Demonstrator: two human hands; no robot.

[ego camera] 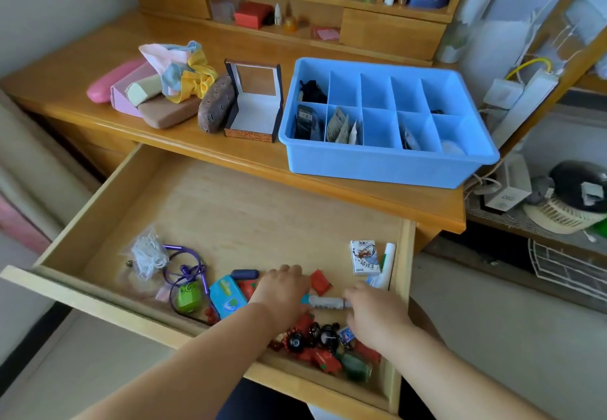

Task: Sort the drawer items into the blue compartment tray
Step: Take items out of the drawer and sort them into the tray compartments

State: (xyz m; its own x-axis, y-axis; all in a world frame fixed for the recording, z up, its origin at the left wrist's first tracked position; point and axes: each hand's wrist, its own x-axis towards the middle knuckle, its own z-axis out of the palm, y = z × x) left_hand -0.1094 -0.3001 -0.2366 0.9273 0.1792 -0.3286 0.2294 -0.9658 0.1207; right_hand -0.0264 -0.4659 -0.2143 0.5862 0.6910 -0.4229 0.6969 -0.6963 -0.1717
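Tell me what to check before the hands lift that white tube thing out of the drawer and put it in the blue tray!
1. Wooden drawer pulled fully open: ok.
2. Right hand on the white cylinder with the teal end: it touches one end; a firm hold, cannot tell.
3. Left hand out of the way: not ok, it rests over the teal end.
4. Blue plastic compartment tray on the desk within easy reach: ok.
5. An empty compartment free: ok, several in the back row look empty.
6. Small red packet clear of the cylinder: ok, it lies just beyond it.
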